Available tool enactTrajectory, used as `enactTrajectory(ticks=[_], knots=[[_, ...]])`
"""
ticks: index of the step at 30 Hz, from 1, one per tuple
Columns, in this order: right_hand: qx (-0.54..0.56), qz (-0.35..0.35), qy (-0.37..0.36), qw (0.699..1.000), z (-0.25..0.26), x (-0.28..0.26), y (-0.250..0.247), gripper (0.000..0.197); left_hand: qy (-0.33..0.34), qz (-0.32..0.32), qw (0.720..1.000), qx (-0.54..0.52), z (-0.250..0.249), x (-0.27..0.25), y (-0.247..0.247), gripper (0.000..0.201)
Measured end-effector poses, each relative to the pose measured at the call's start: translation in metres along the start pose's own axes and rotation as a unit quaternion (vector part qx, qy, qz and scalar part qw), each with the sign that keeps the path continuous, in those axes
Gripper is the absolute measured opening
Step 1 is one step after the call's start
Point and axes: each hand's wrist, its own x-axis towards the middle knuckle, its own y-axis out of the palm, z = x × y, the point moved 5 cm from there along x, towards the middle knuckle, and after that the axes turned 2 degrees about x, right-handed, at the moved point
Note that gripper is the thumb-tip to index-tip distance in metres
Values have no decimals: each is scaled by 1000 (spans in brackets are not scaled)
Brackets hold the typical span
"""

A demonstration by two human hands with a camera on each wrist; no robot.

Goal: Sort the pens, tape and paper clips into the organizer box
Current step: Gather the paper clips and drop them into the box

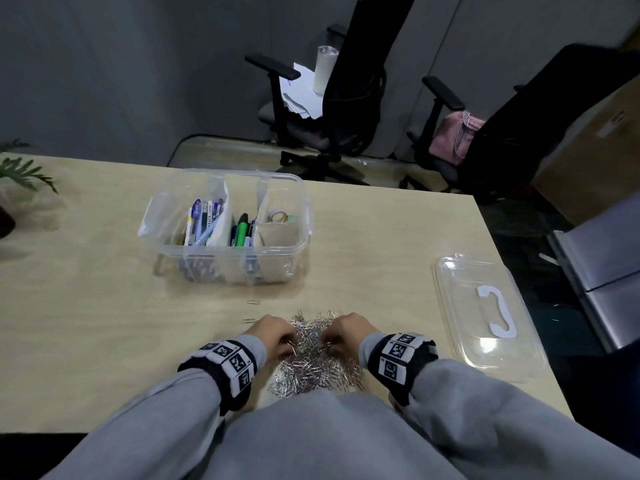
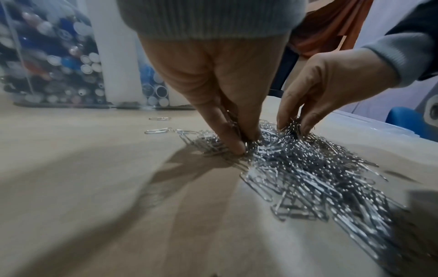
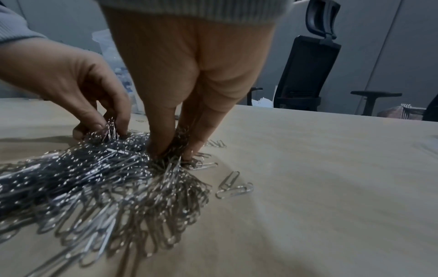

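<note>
While both work the paper clips (image 1: pixel 313 355) | left hand (image 1: pixel 273 336) pinches some | right hand (image 1: pixel 346 332) pinches some | table (image 1: pixel 86 306).

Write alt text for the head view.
Left hand and right hand pinch into a paper clip pile on a wooden table. Behind stands a clear organizer box holding pens and tape; its lid lies right.
</note>
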Motion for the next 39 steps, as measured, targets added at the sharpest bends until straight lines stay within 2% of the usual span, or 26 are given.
enactTrajectory(ticks=[4,8,12,14,17,20,23,25,28,32,35,37,39], knots=[[0,-15,1,1000,-5,0,-10,22,4,-9,1000,-18,-1,3,-14,23],[28,-47,-4,998,-13,-5,-21,18,23,-76,994,-71,-4,0,-38,21],[79,-77,-14,994,-17,-16,-36,17,29,-148,975,-161,-3,-16,-65,17],[98,-83,-18,992,-18,-21,-39,18,9,-175,956,-237,3,-24,-79,24],[129,-98,-16,987,-23,-27,-45,19,-4,-257,897,-360,9,-35,-108,30],[171,-122,-23,977,-26,-31,-57,14,11,-344,853,-392,14,-40,-143,25],[237,-165,-17,957,-28,-37,-76,11,20,-369,821,-435,18,-27,-170,25],[299,-203,-15,932,-27,-41,-93,25,8,-355,824,-442,18,-12,-179,26],[366,-261,-31,893,-14,-47,-122,26,-23,-328,851,-409,25,9,-174,24],[407,-289,-81,863,13,-40,-163,23,-64,-301,918,-251,34,24,-160,20],[427,-326,-87,839,28,-26,-186,18,-62,-275,928,-242,32,25,-164,25],[415,-349,-79,837,38,-12,-194,15,-61,-273,932,-230,33,23,-166,37],[410,-364,-68,834,47,3,-195,12,-56,-276,933,-223,33,22,-166,41]])
